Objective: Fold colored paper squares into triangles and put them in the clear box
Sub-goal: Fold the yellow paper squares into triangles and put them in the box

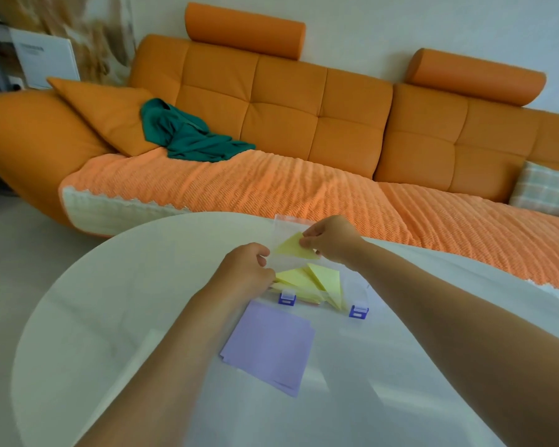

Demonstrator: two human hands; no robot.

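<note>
Your right hand [331,240] pinches a folded yellow triangle [293,246] above the open clear box [355,287] near the table's far edge, while your left hand [247,269], fingers curled, grips the box's left side. Several yellow triangles [310,280] already lie inside; a stack of purple squares [268,346] sits unfolded just nearer you, so much work seemingly remains. Behind the round white table [110,301] runs an orange sofa [271,108].

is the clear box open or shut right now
Open: the clear box has its lid tilted up behind the right hand, yellow triangles exposed inside.
</note>
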